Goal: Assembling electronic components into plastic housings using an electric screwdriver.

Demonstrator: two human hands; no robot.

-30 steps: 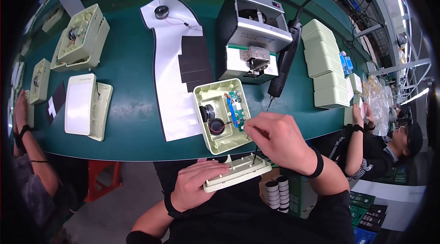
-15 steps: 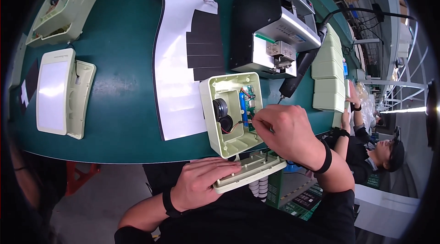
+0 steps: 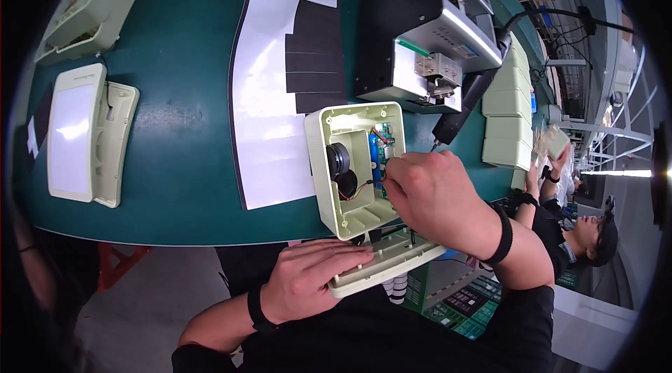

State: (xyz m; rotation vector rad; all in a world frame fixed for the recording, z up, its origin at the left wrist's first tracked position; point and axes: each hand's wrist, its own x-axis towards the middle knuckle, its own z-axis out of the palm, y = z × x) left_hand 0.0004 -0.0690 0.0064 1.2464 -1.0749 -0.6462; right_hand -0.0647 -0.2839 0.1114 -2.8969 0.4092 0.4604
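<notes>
A cream plastic housing (image 3: 324,184) sits open-side up at the table's front edge. Inside it are a round black speaker (image 3: 339,159), a blue cylindrical battery (image 3: 374,152) and a green circuit board (image 3: 385,133). A thin red and black wire (image 3: 359,194) runs from the speaker side toward the board. My right hand (image 3: 439,189) is closed in a pinch over the board where this wire ends; its fingertips are partly hidden. Just below the housing, my left hand (image 3: 308,278) grips the left end of a cream cover (image 3: 385,266), fingers across its inner face.
Behind the housing stands a black and silver machine (image 3: 413,44), with a black electric screwdriver (image 3: 458,117) hanging beside it. White sheet (image 3: 269,142) bears dark strips (image 3: 315,58). More cream housings (image 3: 507,114) line the right; a white-panelled unit (image 3: 73,135) lies left. A co-worker (image 3: 577,236) is at right.
The view has shifted slightly. My right hand stays at the board and my left on the cover, both nearly still. The co-worker at right has raised a pale piece.
</notes>
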